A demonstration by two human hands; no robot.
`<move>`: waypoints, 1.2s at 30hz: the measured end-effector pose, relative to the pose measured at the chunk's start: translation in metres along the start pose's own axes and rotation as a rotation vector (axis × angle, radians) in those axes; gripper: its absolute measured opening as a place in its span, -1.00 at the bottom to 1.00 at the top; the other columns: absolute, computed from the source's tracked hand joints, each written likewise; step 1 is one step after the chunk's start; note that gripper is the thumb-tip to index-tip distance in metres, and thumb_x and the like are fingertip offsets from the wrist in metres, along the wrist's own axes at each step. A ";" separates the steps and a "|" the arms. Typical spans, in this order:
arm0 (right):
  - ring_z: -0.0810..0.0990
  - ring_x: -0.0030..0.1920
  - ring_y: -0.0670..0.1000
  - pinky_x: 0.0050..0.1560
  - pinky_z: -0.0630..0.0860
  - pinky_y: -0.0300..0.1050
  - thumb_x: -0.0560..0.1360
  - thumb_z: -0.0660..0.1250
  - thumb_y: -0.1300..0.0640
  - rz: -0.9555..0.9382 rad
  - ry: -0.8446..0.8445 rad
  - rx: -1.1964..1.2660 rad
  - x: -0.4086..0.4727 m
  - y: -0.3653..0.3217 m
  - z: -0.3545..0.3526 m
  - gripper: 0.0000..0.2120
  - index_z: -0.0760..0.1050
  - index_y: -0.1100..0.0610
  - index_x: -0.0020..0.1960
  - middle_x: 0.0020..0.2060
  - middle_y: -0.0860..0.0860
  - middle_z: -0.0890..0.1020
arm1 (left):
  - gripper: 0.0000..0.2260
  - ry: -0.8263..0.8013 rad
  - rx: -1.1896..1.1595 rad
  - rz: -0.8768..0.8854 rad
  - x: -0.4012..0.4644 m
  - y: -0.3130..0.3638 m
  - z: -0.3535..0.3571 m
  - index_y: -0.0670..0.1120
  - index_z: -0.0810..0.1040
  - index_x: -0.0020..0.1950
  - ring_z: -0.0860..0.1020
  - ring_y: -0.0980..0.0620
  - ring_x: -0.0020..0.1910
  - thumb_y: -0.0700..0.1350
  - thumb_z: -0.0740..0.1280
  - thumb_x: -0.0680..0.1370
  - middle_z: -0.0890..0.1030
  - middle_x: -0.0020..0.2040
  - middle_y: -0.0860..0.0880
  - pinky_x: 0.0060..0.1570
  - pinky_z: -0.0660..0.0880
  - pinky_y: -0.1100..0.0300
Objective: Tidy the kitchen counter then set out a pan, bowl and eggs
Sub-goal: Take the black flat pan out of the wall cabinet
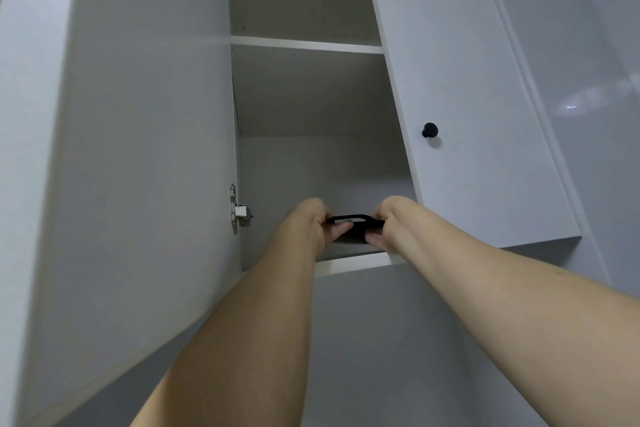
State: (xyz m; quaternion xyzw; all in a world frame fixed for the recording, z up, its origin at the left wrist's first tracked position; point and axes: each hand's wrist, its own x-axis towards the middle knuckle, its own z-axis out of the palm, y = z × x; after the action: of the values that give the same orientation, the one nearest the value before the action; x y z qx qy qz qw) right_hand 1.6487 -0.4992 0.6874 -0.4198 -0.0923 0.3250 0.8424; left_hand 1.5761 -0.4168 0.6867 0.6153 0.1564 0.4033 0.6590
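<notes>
Head view, looking up into an open white wall cupboard [311, 166]. Both arms reach to the front edge of the bottom shelf [349, 265]. Left hand [317, 224] and right hand [386, 224] each hold one end of a flat black thing with a loop handle [349, 218], probably the pan or its handle, though too little shows to be sure. It sits on the bottom shelf, just behind the front edge, about mid-width between the two hands.

Left grip: fingers curled over the top, thumb pressed under the near side, pinching the left end. Right grip: same, fingers wrapped over, thumb below, pinching the right end. Two-handed hold likely because the thing is overhead and wide, so a hand at each end keeps it level as it comes off the shelf.

Left door [121, 149] is swung wide open, hinge [237, 206] visible at the left inner wall. Right door [467, 114] with black knob [429, 130] is closed, so the hands work in the left half of the opening. Upper shelf [306, 44] shows nothing from below.

Step, as a guess: fetching the pan; worktop, bowl and eggs not in view.
</notes>
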 end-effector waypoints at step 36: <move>0.54 -0.27 0.07 -0.30 0.48 -0.13 0.60 0.16 0.29 -0.003 -0.373 -0.030 -0.062 0.009 -0.013 -0.83 0.42 0.33 -0.12 -0.22 0.20 0.57 | -0.82 0.562 0.249 0.374 -0.128 0.038 0.016 -0.19 0.50 0.04 0.62 -0.15 -0.10 -0.27 0.26 0.45 0.61 -0.02 -0.16 -0.11 0.61 0.03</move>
State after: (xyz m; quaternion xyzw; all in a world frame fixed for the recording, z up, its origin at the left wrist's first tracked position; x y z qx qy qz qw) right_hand 1.6019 -0.5422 0.6796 -0.3645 -0.2525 0.3944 0.8049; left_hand 1.4950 -0.5236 0.6884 0.5742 0.2640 0.6481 0.4250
